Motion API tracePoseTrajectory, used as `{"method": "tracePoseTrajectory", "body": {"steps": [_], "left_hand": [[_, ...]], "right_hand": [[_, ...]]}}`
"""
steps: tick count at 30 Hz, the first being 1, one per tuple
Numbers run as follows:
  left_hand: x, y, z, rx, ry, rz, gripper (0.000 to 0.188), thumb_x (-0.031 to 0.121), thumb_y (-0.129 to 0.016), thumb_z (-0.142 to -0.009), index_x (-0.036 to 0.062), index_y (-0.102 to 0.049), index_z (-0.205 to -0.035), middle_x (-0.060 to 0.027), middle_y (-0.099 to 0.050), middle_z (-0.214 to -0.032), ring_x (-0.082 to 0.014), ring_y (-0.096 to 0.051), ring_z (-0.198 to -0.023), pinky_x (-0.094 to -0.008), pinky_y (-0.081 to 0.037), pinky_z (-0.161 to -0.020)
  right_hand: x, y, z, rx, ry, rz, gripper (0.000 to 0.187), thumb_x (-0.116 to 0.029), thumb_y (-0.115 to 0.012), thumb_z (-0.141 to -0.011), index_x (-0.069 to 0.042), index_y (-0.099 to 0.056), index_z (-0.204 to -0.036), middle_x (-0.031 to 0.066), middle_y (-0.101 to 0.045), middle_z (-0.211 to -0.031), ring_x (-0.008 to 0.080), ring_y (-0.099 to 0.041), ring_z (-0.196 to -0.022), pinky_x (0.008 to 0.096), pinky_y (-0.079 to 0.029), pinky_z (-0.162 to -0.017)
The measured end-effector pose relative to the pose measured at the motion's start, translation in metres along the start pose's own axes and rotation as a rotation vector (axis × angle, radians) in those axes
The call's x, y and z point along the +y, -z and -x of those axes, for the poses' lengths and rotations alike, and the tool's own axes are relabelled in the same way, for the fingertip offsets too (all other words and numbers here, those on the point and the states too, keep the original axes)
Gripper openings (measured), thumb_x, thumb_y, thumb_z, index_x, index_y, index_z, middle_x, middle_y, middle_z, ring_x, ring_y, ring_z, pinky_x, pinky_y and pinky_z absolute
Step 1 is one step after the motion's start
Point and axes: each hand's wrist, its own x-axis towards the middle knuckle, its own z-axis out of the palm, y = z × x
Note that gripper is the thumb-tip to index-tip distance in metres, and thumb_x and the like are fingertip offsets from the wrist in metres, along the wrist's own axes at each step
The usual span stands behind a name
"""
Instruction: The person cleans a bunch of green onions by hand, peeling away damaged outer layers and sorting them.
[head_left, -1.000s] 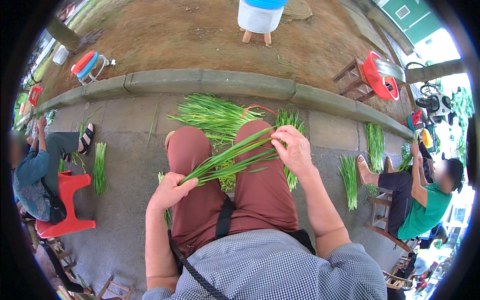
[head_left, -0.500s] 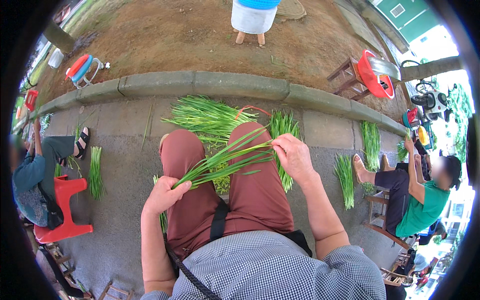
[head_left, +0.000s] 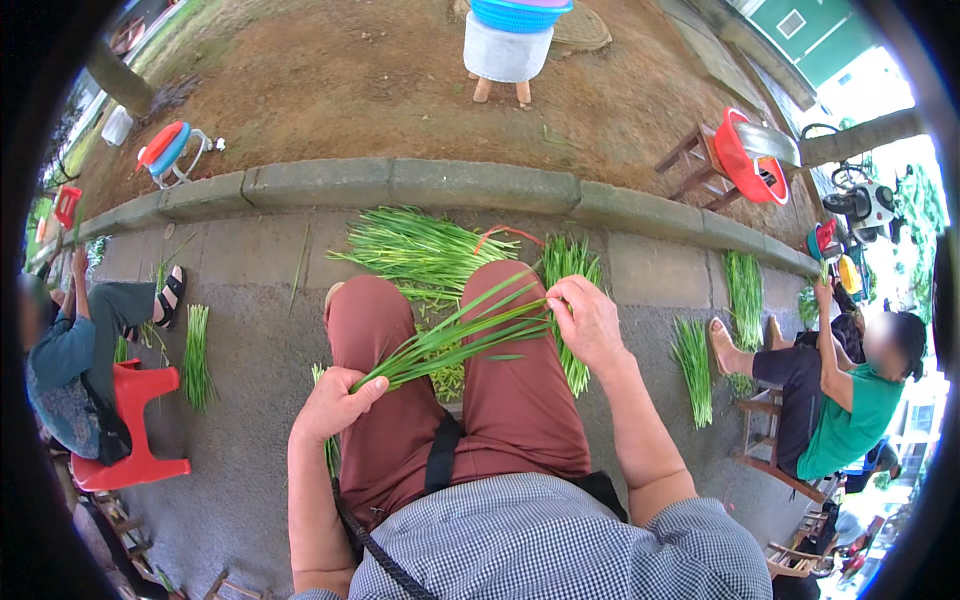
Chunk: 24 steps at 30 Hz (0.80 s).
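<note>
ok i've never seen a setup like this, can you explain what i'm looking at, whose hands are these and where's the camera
There is no machine here: these are the bare left hand and right hand of the person wearing the camera. It is a wide fisheye camera on the head, looking down, which is why straight edges bend. The left hand grips one end of a bunch of long green leaves; the right hand pinches leaves at the other end, above the brown-trousered knees. On the ground beyond lie a large green pile and a smaller bunch. Short green pieces show between the knees. Other people sit at either side.
</note>
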Motion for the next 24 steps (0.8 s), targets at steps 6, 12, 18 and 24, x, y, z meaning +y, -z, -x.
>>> {"method": "tracePoseTrajectory", "body": {"steps": [6, 12, 18, 24], "left_hand": [[0.004, -0.001, 0.002, 0.032, 0.012, -0.064, 0.060, 0.047, -0.051, -0.094, 0.0045, -0.052, -0.053, 0.0021, -0.047, -0.050, -0.0078, -0.042, -0.049, -0.0275, -0.036, -0.046], [-0.003, -0.002, -0.002, 0.070, 0.004, -0.082, 0.062, 0.046, -0.048, -0.096, 0.0027, -0.051, -0.052, -0.0003, -0.046, -0.048, -0.0100, -0.042, -0.047, -0.0294, -0.037, -0.046], [0.000, -0.004, -0.001, 0.093, 0.011, -0.087, 0.062, 0.044, -0.048, -0.096, 0.0001, -0.054, -0.053, -0.0033, -0.046, -0.046, -0.0128, -0.044, -0.045, -0.0324, -0.038, -0.046], [0.002, -0.004, 0.000, 0.120, -0.008, -0.118, 0.060, 0.042, -0.049, -0.096, -0.0006, -0.054, -0.053, -0.0046, -0.048, -0.046, -0.0132, -0.046, -0.045, -0.0332, -0.039, -0.047]], "right_hand": [[0.010, -0.003, 0.001, -0.041, -0.047, -0.161, 0.003, -0.008, -0.059, -0.084, -0.005, -0.057, -0.085, 0.0113, -0.058, -0.081, 0.0301, -0.060, -0.074, 0.0380, -0.048, -0.065], [0.038, -0.006, 0.003, 0.067, -0.302, -0.455, 0.004, -0.008, -0.057, -0.088, -0.004, -0.058, -0.088, 0.0054, -0.057, -0.071, 0.0146, -0.053, -0.064, 0.0283, -0.044, -0.059], [-0.024, 0.028, 0.005, 0.093, -0.007, -0.523, 0.010, -0.001, -0.068, -0.080, -0.003, -0.069, -0.091, 0.0061, -0.066, -0.082, 0.0148, -0.062, -0.074, 0.0266, -0.049, -0.068], [-0.074, -0.010, 0.026, -0.405, 0.281, -0.633, 0.020, -0.003, -0.064, -0.081, -0.003, -0.062, -0.101, 0.0119, -0.063, -0.092, 0.0300, -0.063, -0.085, 0.0366, -0.051, -0.075]]}}
